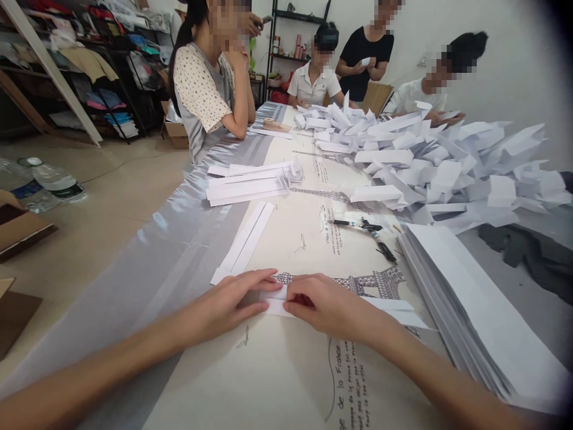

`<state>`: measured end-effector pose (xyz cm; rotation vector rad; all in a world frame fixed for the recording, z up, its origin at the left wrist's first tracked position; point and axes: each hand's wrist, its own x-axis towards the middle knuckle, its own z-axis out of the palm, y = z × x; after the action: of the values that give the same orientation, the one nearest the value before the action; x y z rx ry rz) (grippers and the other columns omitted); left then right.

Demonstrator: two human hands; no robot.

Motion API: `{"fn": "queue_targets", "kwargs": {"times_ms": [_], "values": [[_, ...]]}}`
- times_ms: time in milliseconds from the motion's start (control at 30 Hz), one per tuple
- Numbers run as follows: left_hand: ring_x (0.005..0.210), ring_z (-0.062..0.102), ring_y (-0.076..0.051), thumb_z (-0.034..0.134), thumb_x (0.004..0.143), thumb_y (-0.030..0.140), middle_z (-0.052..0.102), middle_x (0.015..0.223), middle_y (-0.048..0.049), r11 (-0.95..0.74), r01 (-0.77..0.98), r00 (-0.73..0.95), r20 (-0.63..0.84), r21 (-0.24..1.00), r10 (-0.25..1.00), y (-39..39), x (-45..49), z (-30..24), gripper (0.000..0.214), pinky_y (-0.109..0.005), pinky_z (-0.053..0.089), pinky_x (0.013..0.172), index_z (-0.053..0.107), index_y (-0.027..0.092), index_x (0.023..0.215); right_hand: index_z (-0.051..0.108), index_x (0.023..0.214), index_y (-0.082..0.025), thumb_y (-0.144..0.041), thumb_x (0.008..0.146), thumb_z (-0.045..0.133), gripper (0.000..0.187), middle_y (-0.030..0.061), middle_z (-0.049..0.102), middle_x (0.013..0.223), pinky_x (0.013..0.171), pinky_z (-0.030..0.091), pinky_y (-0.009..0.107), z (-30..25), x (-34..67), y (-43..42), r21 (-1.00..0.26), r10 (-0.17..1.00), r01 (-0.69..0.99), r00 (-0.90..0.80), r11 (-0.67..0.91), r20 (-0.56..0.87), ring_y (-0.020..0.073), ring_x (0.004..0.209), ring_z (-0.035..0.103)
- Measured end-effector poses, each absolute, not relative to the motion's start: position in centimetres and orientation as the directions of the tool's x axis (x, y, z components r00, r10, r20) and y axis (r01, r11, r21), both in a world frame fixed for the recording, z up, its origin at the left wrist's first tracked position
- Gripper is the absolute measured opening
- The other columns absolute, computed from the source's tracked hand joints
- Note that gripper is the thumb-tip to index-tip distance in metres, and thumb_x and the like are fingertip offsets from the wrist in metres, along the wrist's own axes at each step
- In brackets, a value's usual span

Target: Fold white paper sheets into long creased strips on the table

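Note:
A folded strip of white paper [275,307] lies crosswise on the printed tablecloth in front of me. Its far end [394,306] shows beyond my right wrist. My left hand [233,298] rests at the strip's left end, its fingers stretched out and touching the paper. With curled fingers, my right hand [320,301] pinches the strip near its middle; the fingertips are partly hidden. Just past my left hand lies another folded paper strip [244,242] at a slant. Farther off is a small stack of folded strips [248,185].
A thick stack of white paper [474,298] lies at the right, beside some pens [358,225]. Behind it rises a large heap of folded papers [430,161]. Several people are around the table's far side. Plastic bottles [56,179] and cardboard boxes [20,224] stand on the floor at left.

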<state>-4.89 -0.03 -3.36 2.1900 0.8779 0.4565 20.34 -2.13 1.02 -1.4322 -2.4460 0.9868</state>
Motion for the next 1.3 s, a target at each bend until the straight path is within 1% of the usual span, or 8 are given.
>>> {"fn": "queue_targets", "kwargs": {"times_ms": [133, 267, 400, 567, 733, 900, 1133, 1300], "values": [[0.135, 0.060, -0.022, 0.056, 0.105, 0.036, 0.068, 0.140, -0.0021, -0.508, 0.456, 0.713, 0.041, 0.730, 0.700, 0.0, -4.9, -3.4, 0.053, -0.040, 0.050, 0.112, 0.037, 0.032, 0.155, 0.037, 0.063, -0.021, -0.020, 0.096, 0.056, 0.038, -0.0030, 0.053, 0.067, 0.055, 0.030, 0.027, 0.6, 20.3, -2.1, -0.543, 0.844, 0.767, -0.504, 0.340, -0.183, 0.0118, 0.060, 0.044], [0.131, 0.063, -0.022, 0.052, 0.107, 0.036, 0.066, 0.142, -0.0029, -0.508, 0.465, 0.723, 0.020, 0.725, 0.691, 0.0, -4.8, -3.1, 0.043, -0.037, 0.052, 0.108, 0.047, 0.030, 0.149, 0.033, 0.062, -0.021, -0.020, 0.098, 0.055, 0.042, -0.0036, 0.051, 0.065, 0.055, 0.031, 0.028, 0.7, 20.3, -1.9, -0.555, 0.834, 0.762, -0.513, 0.334, -0.203, 0.0119, 0.059, 0.043], [0.128, 0.064, -0.021, 0.049, 0.108, 0.034, 0.064, 0.143, -0.0030, -0.498, 0.464, 0.725, 0.009, 0.733, 0.688, 0.1, -4.7, -2.7, 0.038, -0.034, 0.052, 0.106, 0.051, 0.029, 0.146, 0.029, 0.062, -0.021, -0.020, 0.097, 0.054, 0.043, -0.0043, 0.046, 0.062, 0.054, 0.028, 0.028, 1.1, 20.1, -1.7, -0.551, 0.828, 0.774, -0.506, 0.311, -0.243, 0.0121, 0.057, 0.038], [0.130, 0.063, -0.021, 0.051, 0.107, 0.032, 0.063, 0.146, -0.0028, -0.512, 0.477, 0.735, -0.004, 0.715, 0.678, 0.1, -4.8, -2.7, 0.041, -0.035, 0.051, 0.108, 0.049, 0.030, 0.148, 0.027, 0.062, -0.021, -0.021, 0.097, 0.053, 0.044, -0.0041, 0.045, 0.061, 0.053, 0.026, 0.029, 1.0, 20.0, -1.7, -0.544, 0.827, 0.779, -0.505, 0.313, -0.248, 0.0119, 0.057, 0.036], [0.135, 0.059, -0.023, 0.055, 0.105, 0.034, 0.059, 0.149, -0.0021, -0.508, 0.499, 0.723, -0.014, 0.702, 0.691, 0.0, -4.7, -2.7, 0.040, -0.038, 0.048, 0.111, 0.054, 0.032, 0.145, 0.029, 0.063, -0.021, -0.021, 0.098, 0.053, 0.042, -0.0042, 0.044, 0.062, 0.053, 0.024, 0.030, 1.3, 19.8, -1.5, -0.548, 0.817, 0.783, -0.504, 0.294, -0.281, 0.0119, 0.058, 0.035], [0.134, 0.059, -0.022, 0.055, 0.106, 0.038, 0.059, 0.150, -0.0011, -0.487, 0.499, 0.721, -0.031, 0.717, 0.692, 0.0, -4.8, -2.7, 0.040, -0.036, 0.047, 0.111, 0.055, 0.034, 0.145, 0.027, 0.063, -0.021, -0.021, 0.096, 0.053, 0.041, -0.0053, 0.036, 0.059, 0.052, 0.021, 0.030, 1.7, 19.8, -1.4, -0.551, 0.803, 0.792, -0.496, 0.262, -0.332, 0.0118, 0.056, 0.029], [0.132, 0.060, -0.021, 0.053, 0.107, 0.034, 0.060, 0.148, -0.0025, -0.508, 0.479, 0.731, -0.005, 0.716, 0.682, -0.1, -4.7, -2.8, 0.040, -0.036, 0.048, 0.110, 0.052, 0.032, 0.147, 0.024, 0.064, -0.020, -0.021, 0.096, 0.050, 0.041, -0.0055, 0.030, 0.058, 0.052, 0.019, 0.032, 1.7, 20.0, -1.2, -0.556, 0.788, 0.788, -0.509, 0.265, -0.347, 0.0116, 0.055, 0.026], [0.128, 0.063, -0.021, 0.053, 0.107, 0.031, 0.062, 0.144, -0.0051, -0.536, 0.460, 0.736, 0.033, 0.709, 0.676, -0.1, -4.6, -2.7, 0.039, -0.036, 0.051, 0.106, 0.054, 0.029, 0.145, 0.021, 0.065, -0.020, -0.020, 0.094, 0.050, 0.041, -0.0056, 0.027, 0.058, 0.052, 0.018, 0.032, 1.8, 19.9, -1.1, -0.548, 0.792, 0.796, -0.498, 0.257, -0.353, 0.0115, 0.056, 0.023]]}}
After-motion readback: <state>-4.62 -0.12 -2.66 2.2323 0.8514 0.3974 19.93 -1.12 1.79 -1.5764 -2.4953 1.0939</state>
